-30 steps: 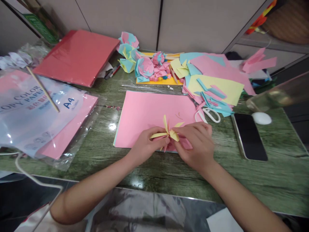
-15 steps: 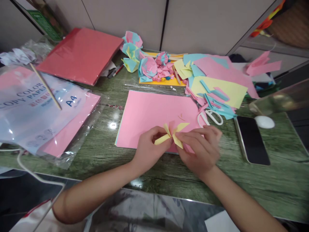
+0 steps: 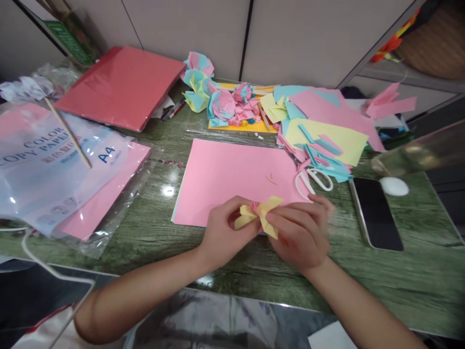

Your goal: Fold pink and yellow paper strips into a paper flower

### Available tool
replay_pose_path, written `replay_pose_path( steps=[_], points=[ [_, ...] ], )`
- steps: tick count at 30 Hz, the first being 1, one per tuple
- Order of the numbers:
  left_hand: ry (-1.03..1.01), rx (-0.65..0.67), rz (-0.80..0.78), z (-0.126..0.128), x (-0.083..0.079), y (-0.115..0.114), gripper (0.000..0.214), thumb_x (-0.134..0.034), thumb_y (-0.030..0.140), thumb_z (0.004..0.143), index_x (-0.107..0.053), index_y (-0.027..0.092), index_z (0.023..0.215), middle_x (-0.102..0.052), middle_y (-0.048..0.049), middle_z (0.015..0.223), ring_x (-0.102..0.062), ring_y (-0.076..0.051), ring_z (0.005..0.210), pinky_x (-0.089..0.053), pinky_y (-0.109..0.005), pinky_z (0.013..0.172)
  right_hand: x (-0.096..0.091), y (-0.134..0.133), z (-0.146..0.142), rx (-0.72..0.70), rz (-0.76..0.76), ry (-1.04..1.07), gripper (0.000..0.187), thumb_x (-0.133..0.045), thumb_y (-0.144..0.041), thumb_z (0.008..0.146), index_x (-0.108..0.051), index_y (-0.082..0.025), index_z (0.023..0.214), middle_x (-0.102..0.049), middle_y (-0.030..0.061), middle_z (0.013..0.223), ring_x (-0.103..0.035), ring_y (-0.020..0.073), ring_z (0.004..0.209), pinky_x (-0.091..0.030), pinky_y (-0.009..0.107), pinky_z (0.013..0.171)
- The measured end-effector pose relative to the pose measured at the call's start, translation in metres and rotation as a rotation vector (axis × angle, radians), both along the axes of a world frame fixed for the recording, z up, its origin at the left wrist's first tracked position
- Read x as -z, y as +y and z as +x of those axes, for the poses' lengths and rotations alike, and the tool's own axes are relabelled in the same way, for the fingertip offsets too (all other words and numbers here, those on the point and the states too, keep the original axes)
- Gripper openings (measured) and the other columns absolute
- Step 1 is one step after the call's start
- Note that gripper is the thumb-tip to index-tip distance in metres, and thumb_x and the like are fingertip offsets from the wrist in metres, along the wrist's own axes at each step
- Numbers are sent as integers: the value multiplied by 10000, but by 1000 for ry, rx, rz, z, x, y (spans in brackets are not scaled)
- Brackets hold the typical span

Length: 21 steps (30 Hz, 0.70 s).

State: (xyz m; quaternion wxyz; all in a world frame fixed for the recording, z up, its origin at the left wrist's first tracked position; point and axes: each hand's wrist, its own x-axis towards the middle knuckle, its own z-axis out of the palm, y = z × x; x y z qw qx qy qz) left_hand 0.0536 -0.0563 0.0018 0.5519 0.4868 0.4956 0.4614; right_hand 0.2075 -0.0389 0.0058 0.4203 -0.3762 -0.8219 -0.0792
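Observation:
Between my two hands is a small paper flower (image 3: 269,206) with yellow petals and a pink folded centre. My left hand (image 3: 227,230) pinches it from the left, with thumb and forefinger round a yellow petal. On the other side my right hand (image 3: 301,230) grips the right-hand petals between thumb and fingers. The flower's underside is hidden by the fingers. Both hands are over the near edge of a stack of pink paper (image 3: 232,179). White-handled scissors (image 3: 319,179) lie just beyond my right hand, blades partly under paper scraps.
Finished paper flowers (image 3: 222,104) and thin wires (image 3: 232,138) lie at the back. Cut sheets and strips (image 3: 345,138) are heaped at right, near a phone (image 3: 378,213) and a white mouse-like object (image 3: 395,186). Bagged copy paper (image 3: 54,169) and a red packet (image 3: 123,87) lie left.
The flower has come slightly nearer to me and tilted, so its pink centre shows more plainly and its yellow petals look more spread. Both hands keep their hold.

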Motion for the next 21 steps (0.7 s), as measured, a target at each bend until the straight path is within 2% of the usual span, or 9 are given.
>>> replay_pose_path(
  steps=[4, 8, 12, 17, 21],
  points=[
    [23, 32, 51, -2, 0, -4, 160, -623, 177, 693, -598, 162, 850, -641, -13, 784, -574, -117, 715, -467, -212, 649, 2, -3, 6, -67, 22, 1, 164, -587, -204, 740, -549, -333, 834, -644, -71, 674, -539, 145, 693, -342, 401, 813],
    [32, 35, 72, -3, 1, -7, 154, -632, 193, 695, -604, 157, 843, -651, -25, 795, -589, -126, 714, -473, -218, 645, 2, -6, 12, -67, 49, -62, 173, -615, -238, 724, -565, -362, 833, -650, -83, 670, -541, 144, 657, -322, 397, 777],
    [36, 5, 84, -2, 2, -7, 152, -629, 196, 700, -608, 159, 846, -650, -24, 782, -586, -123, 696, -473, -215, 630, -1, -7, 11, -49, 135, -101, 130, -635, -268, 713, -589, -356, 797, -659, -83, 670, -527, 145, 634, -322, 394, 743],
    [14, -52, 56, -3, 2, -5, 154, -627, 209, 710, -596, 162, 853, -638, -17, 769, -584, -123, 703, -474, -219, 643, -6, -4, 5, -104, 280, -84, 168, -690, -180, 628, -603, -321, 658, -638, -102, 687, -497, 118, 629, -334, 376, 700],
    [-5, -54, 88, -4, 4, -4, 164, -635, 182, 699, -598, 167, 858, -643, -19, 801, -587, -126, 734, -474, -222, 666, -7, -5, 5, -123, 298, -45, 135, -664, -178, 642, -608, -301, 641, -596, -67, 691, -490, 121, 638, -331, 383, 693]
  ],
)
